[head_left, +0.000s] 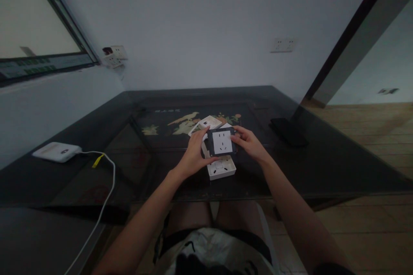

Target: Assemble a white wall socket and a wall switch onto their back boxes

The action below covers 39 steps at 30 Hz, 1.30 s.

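Between my two hands is a power socket (222, 142) with a dark frame and a white face, its slots turned up toward me. My left hand (194, 150) grips its left side, thumb below and fingers at the top corner. The fingers of my right hand (248, 142) close on its right edge. Just beneath it on the table sits an open white mounting box (222, 174), partly covered by the socket and my left thumb. Behind the socket lie more white plastic parts (211, 122), partly hidden by my hands.
The dark glossy table (161, 176) has a bird-and-flower picture (185, 122). A white device (58, 151) at the left trails a white cable (113, 176) with a yellow tag (97, 160). A black flat case (288, 132) lies at the right. Wall sockets (284, 45) are on the wall behind.
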Each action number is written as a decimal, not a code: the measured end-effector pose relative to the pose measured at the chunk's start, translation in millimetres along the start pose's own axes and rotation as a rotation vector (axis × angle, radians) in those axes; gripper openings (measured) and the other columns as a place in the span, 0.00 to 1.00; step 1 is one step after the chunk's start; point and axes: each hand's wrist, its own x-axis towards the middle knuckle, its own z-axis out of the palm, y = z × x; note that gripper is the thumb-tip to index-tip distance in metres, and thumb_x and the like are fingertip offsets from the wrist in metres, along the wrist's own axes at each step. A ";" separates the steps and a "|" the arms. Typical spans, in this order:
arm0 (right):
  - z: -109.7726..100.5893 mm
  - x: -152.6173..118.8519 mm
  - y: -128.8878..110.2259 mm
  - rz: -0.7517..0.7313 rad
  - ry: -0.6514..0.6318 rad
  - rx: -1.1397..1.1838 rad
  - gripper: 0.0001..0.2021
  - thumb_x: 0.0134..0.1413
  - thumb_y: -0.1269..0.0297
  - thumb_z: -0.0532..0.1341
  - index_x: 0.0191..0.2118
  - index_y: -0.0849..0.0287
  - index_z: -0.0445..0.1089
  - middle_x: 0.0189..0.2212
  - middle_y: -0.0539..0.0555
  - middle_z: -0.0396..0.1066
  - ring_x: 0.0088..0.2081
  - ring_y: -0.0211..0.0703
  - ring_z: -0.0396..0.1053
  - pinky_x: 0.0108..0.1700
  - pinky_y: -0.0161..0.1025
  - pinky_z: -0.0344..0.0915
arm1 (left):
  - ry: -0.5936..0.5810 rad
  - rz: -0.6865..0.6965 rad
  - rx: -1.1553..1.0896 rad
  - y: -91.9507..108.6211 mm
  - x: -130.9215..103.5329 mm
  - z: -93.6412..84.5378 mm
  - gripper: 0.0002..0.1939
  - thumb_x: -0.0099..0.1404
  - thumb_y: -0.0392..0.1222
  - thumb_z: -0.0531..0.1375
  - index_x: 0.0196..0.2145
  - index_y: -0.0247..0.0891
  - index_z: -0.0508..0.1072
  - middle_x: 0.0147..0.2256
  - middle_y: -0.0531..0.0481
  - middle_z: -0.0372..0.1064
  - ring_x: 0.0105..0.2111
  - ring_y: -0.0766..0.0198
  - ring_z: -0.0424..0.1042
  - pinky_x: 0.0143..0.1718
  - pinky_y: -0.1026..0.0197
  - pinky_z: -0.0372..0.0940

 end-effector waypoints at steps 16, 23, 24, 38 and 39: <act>-1.1 -0.7 6.0 -0.029 -0.012 -0.061 0.18 0.50 0.54 0.63 0.45 0.57 0.68 0.24 0.48 0.67 0.25 0.37 0.65 0.25 0.33 0.64 | -0.002 0.076 0.128 -1.0 -5.0 -1.0 0.45 0.52 0.48 0.68 0.62 0.44 0.49 0.57 0.39 0.57 0.58 0.46 0.57 0.58 0.41 0.55; -5.1 -2.2 3.0 -0.058 -0.085 -0.145 0.28 0.47 0.58 0.66 0.56 0.51 0.62 0.47 0.56 0.66 0.46 0.47 0.66 0.40 0.42 0.69 | -0.012 -0.011 0.068 1.8 -4.7 -0.4 0.42 0.48 0.50 0.69 0.57 0.39 0.57 0.53 0.38 0.61 0.55 0.46 0.60 0.56 0.43 0.57; -6.4 -3.4 2.1 -0.072 -0.111 -0.185 0.30 0.45 0.58 0.67 0.56 0.50 0.62 0.51 0.57 0.63 0.50 0.50 0.63 0.42 0.43 0.69 | -0.011 -0.042 0.043 1.1 -5.5 0.6 0.41 0.48 0.49 0.69 0.56 0.38 0.58 0.53 0.38 0.61 0.54 0.47 0.61 0.55 0.43 0.58; -3.4 -27.0 11.4 -0.118 -0.299 -0.407 0.34 0.44 0.56 0.69 0.58 0.53 0.59 0.57 0.59 0.60 0.59 0.54 0.57 0.59 0.54 0.55 | -0.098 -0.254 -0.063 6.6 -30.6 10.4 0.34 0.51 0.50 0.67 0.53 0.39 0.62 0.50 0.40 0.64 0.52 0.49 0.64 0.54 0.45 0.60; -3.2 -28.1 12.0 -0.121 -0.290 -0.422 0.34 0.44 0.56 0.69 0.57 0.53 0.60 0.56 0.59 0.62 0.58 0.54 0.58 0.60 0.55 0.54 | -0.109 -0.252 -0.062 7.2 -31.6 10.7 0.34 0.51 0.50 0.67 0.53 0.39 0.62 0.50 0.40 0.64 0.52 0.49 0.64 0.54 0.45 0.60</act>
